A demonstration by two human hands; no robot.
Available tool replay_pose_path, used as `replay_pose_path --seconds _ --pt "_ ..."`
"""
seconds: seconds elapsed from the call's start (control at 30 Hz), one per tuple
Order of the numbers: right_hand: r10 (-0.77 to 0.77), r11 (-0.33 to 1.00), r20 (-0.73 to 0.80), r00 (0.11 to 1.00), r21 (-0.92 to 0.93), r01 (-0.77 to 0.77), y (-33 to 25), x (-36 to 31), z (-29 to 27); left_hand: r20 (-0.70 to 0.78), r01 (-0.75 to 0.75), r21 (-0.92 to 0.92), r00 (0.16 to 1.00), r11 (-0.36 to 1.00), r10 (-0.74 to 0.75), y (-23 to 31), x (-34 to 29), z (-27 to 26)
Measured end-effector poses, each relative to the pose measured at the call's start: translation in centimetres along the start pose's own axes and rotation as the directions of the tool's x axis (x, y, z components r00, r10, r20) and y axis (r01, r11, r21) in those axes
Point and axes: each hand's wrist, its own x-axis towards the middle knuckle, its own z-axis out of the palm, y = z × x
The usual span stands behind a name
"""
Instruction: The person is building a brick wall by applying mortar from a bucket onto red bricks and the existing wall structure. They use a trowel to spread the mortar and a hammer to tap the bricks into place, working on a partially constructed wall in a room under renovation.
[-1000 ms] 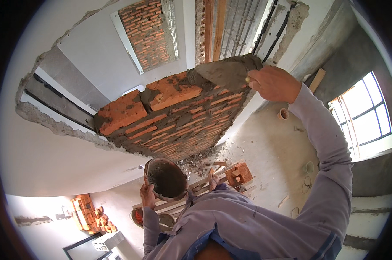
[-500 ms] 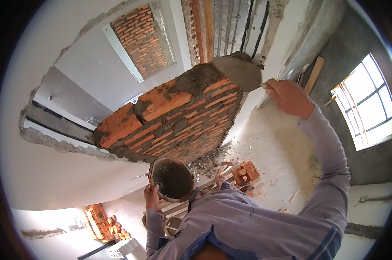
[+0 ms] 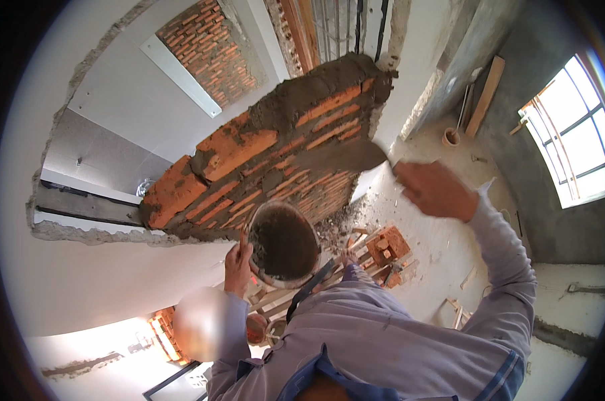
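Note:
My left hand [image 3: 237, 267] grips the rim of a round bucket [image 3: 295, 283] at its left side. Grey wet mortar [image 3: 282, 242] lies inside the bucket. My right hand [image 3: 438, 190] is closed round the handle of a trowel, partly blurred. The trowel blade [image 3: 359, 157] hangs between the bucket and the top of the wall, in front of the wall's face. Orange bricks with grey joints make up the brick wall [image 3: 239, 152]. A thick, uneven mortar layer [image 3: 312, 83] covers the far right part of its top; bare bricks show at the left end.
Several bricks [image 3: 388, 244] rest on planks near my feet, beside rubble [image 3: 339, 224] along the wall's base. A stack of bricks [image 3: 163, 333] is at lower left, partly behind a blurred patch. A small bucket [image 3: 451, 138] and a leaning board [image 3: 486, 97] stand at the far right, near a window [image 3: 573, 130].
The trowel has come off the wall's top mortar and moved down and left toward the bucket. My left hand has raised the bucket slightly and shifted it right.

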Motion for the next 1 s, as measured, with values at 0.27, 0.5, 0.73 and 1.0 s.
replay_pose_path --seconds 0.27,0.5,0.73,1.0 --pt "0.021 0.975 -0.004 1.000 -0.222 -0.021 -5.6 5.0 17.9 0.223 -0.213 0.155 0.959 0.965 0.176 8.1 3.3 4.3" --pt "0.007 0.999 0.221 0.975 -0.042 0.002 -5.4 1.5 15.2 0.265 -0.290 0.080 0.929 0.954 0.260 9.1 5.3 6.9" --pt "-0.062 0.998 0.388 0.920 0.006 0.064 -0.5 0.1 17.1 0.306 -0.569 0.253 0.814 0.782 0.493 11.0 5.5 10.9" --pt "0.000 0.774 0.577 0.816 0.516 -0.366 -3.8 -1.3 18.7 0.307 -0.440 0.201 0.877 0.875 0.370 10.6 4.2 12.2"
